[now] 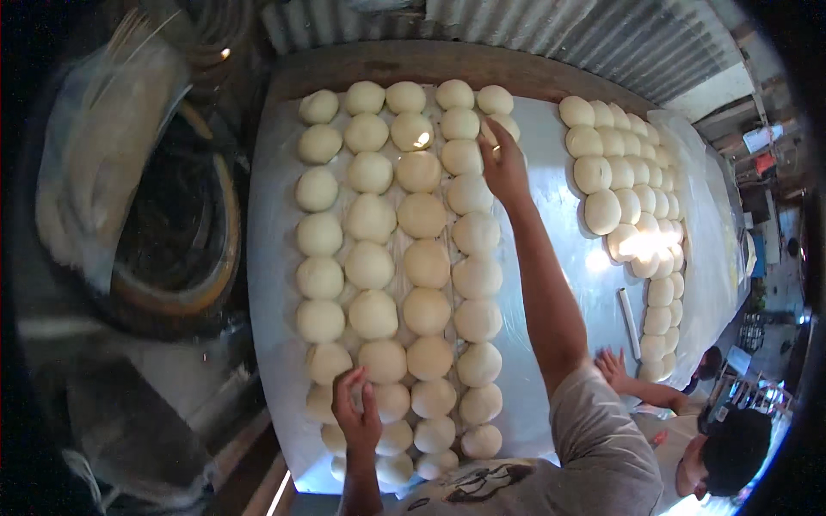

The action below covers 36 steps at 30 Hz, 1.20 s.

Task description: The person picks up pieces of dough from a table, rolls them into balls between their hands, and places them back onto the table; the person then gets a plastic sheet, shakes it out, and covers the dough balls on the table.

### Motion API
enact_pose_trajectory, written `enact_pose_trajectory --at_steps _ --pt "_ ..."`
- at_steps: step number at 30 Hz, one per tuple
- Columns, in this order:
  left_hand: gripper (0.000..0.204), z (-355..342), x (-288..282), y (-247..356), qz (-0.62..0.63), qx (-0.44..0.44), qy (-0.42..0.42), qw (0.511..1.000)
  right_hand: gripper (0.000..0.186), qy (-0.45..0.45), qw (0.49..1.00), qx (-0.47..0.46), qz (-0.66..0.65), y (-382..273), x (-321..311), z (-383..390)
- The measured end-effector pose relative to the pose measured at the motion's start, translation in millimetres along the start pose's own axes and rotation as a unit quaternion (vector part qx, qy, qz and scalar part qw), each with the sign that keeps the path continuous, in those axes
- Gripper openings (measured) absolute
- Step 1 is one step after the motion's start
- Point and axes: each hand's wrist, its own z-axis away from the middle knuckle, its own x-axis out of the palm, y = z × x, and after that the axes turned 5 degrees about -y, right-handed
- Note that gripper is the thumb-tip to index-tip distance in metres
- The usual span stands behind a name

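Dough-ball rows on table, centre; second dough cluster at two o'clock, stick beside it past three; corrugated sheet behind table, one o'clock; ring at nine, off table.

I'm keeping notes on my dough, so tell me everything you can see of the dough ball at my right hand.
The dough ball looks pale cream, rounded and smooth, with no separate parts. It sits on the silvery, metal-looking table, toward the far edge, just nearer to you than another dough ball. Your right hand covers part of its left and near side; whether the fingers grip it or only touch it can't be told.
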Motion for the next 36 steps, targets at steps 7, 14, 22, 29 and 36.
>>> enact_pose_trajectory --at_steps 7,14,22,29,36 --pt "0.037 61.3 -47.4 22.0 -0.263 0.042 -0.016 0.964 0.033 -0.053 0.936 0.251 -0.242 -75.9 -104.9 319.9" --pt "0.062 179.5 -84.8 -21.4 -0.427 0.042 0.096 0.898 0.034 -0.146 0.864 0.337 -0.343 -109.3 -176.6 524.8" --pt "0.055 270.7 -76.8 -36.0 -0.538 0.065 0.102 0.834 0.036 -0.13 0.834 0.361 -0.397 -125.0 -230.8 648.5" --pt "0.061 282.9 -84.9 -66.0 -0.547 0.037 0.013 0.836 0.036 -0.089 0.807 0.39 -0.435 -123.2 -241.9 729.5" --pt "0.061 297.9 -25.1 -56.1 -0.583 0.153 -0.076 0.795 0.036 -0.059 0.8 0.395 -0.447 -131.6 -269.9 753.7"
